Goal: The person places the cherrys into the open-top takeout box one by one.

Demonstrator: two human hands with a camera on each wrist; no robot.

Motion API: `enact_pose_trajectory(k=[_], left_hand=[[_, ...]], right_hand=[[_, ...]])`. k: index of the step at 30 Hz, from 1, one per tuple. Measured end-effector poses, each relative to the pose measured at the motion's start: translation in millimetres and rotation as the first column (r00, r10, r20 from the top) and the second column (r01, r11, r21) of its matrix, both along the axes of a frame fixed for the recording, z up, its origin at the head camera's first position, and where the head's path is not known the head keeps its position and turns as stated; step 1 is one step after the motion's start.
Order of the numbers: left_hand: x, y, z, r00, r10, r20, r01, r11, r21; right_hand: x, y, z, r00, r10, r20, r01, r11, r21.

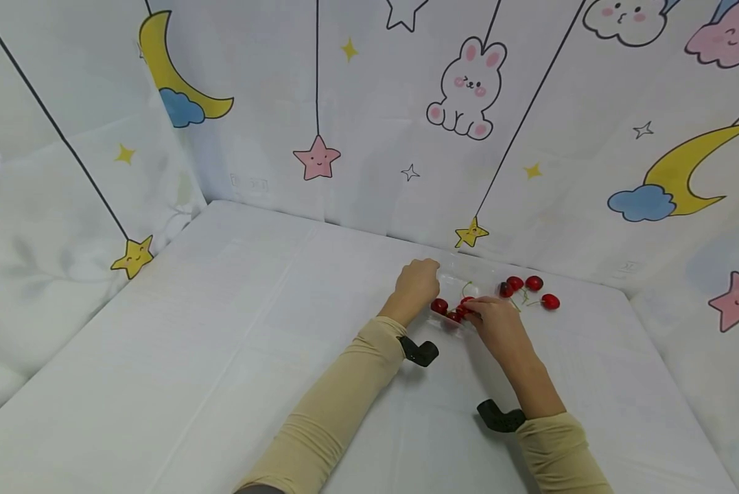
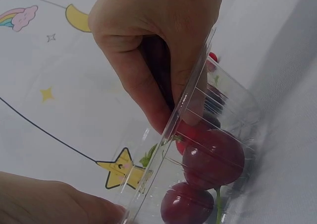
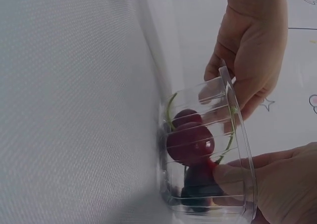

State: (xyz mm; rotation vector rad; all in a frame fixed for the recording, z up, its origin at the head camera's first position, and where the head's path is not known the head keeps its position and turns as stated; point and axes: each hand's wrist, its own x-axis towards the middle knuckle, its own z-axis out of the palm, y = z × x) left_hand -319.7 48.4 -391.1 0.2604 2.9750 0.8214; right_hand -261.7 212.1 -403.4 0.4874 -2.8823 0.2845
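My left hand point(image 1: 417, 285) grips the left side of a clear plastic box point(image 3: 242, 140), its fingers at the rim. Dark red cherries point(image 2: 214, 159), some with green stems, lie inside, seen through the ribbed wall. Over the near right rim reaches my right hand point(image 1: 497, 326), thumb and fingers pinching a red cherry point(image 1: 466, 302) low among the others. That cherry is partly hidden by the fingertips and the box wall in both wrist views.
Several loose cherries point(image 1: 551, 302) with stems lie on the white-covered table point(image 1: 270, 322) just right of the box. A printed cloth wall point(image 1: 369, 192) stands close behind. Black curved pieces point(image 1: 421, 353) sit at both wrists.
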Motion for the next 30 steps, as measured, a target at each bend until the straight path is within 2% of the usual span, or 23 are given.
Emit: enact_pose_trajectory(k=[14,30], left_hand=[[3.2,-0.1,2.6,1.000,-0.010,0.001,0.010,1.000,-0.016],[3.2,0.6,4.5,1.000,-0.002,0.007,0.002,1.000,-0.027]], right_hand=[[1.1,-0.6,1.1,0.999,-0.009,0.033,0.010,1.000,-0.004],[0.2,0.0,0.8,1.000,-0.004,0.024,0.005,1.000,-0.020]])
